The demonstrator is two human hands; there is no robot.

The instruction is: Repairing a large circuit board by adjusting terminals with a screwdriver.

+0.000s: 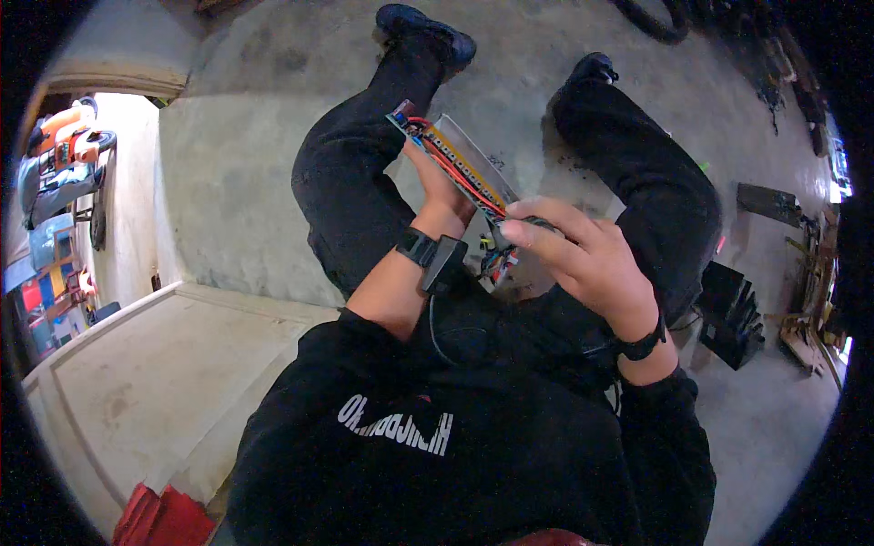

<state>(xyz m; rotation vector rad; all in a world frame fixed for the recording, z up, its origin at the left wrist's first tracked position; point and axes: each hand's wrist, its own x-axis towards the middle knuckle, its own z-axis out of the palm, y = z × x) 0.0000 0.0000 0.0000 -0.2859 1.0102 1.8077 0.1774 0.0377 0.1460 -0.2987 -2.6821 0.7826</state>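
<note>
Left hand: your left hand (pixel 439 187) grips the wired board (pixel 466 171) from behind and below; fingers mostly hidden by it.
Right hand: your right hand (pixel 587 255), thumb and finger pinching a dark lead (pixel 546 224) at the board's near end; fingertips close against the board.
Board: between your hands, slanting from beyond the left hand down to the right fingertips; long, narrow, yellow strip along it, red wires (pixel 444 162) on the left-hand side, pale flat panel (pixel 475 146) on the far side.
Loose wiring: colored wires (pixel 496 266) hang just below the board, between your two wrists.
Wrists: black band with a box (pixel 444 265) behind your left hand; black band (pixel 645 342) behind your right.
Legs: your black trousers (pixel 350 159) either side of the hands, dark shoes (pixel 428 36) beyond.
Right of right hand: black finned part (pixel 731 316) on the grey floor (pixel 255 173); dark bar (pixel 767 203) farther out.
Left of left hand: pale wooden panel (pixel 173 373), red cloth (pixel 162 517) at its near end; orange vehicle (pixel 68 132) well apart, through the opening.
</note>
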